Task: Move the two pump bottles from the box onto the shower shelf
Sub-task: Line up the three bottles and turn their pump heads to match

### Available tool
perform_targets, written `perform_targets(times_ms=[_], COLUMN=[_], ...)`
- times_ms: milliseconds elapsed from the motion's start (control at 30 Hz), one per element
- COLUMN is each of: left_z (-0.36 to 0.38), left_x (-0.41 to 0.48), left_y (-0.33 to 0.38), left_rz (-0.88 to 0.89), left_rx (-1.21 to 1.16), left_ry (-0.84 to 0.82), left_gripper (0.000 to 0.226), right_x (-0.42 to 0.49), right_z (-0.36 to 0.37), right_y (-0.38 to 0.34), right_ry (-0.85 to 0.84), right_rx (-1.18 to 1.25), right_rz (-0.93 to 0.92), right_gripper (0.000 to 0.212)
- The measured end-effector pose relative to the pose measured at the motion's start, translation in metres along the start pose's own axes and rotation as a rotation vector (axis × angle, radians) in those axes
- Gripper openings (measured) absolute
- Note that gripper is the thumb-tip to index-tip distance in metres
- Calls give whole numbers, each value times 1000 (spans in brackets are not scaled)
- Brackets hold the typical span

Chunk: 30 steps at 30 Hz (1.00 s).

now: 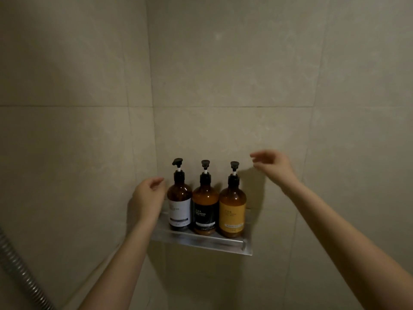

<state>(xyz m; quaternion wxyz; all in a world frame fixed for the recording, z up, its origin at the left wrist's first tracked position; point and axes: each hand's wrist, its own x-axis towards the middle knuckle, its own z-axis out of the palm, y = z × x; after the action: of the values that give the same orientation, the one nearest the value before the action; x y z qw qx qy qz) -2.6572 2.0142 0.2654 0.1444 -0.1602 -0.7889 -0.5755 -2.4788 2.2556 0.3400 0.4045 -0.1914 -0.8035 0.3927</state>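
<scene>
Three amber pump bottles stand upright in a row on the metal shower shelf (214, 243): a white-label bottle (179, 198) at the left, a black-label bottle (205, 204) in the middle, a yellow-label bottle (232, 209) at the right. My left hand (147, 198) hovers just left of the white-label bottle, fingers curled and apart, holding nothing. My right hand (273, 164) is raised to the right of the yellow-label bottle's pump, fingers loose and apart, holding nothing. No box is in view.
Beige tiled walls meet in a corner (154, 130) behind the shelf. A ribbed metal shower hose (20, 271) runs down the lower left edge.
</scene>
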Motion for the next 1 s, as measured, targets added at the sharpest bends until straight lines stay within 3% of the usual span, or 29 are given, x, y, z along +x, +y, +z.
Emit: perform_targets(times_ms=[67,133,333,500,733,1000], left_z=[4,14,41,49,49,48], left_x=[-14,-23,-35,-39,-43,-44], left_y=[8,19,40,39,38,36], left_rz=[100,164,215,184,246,263], left_rx=[-116,-155,-32,54,50,26], left_ry=[75,6,-288,-325,-290,-283], left_gripper=[13,12,53,63,50,51], right_x=[10,20,39,46,47,43], right_z=[0,9,50,70,76,73], right_y=[-29,-53,-85,-76,-65,-68], right_ry=[-84,-214,-504,-660,-616,-567], right_rx=[-9,-88,-354,-476,-424,-387], right_rz=[-108,-197,-305,-233,-200,-175], right_gripper=[20,17,21,29,27,33])
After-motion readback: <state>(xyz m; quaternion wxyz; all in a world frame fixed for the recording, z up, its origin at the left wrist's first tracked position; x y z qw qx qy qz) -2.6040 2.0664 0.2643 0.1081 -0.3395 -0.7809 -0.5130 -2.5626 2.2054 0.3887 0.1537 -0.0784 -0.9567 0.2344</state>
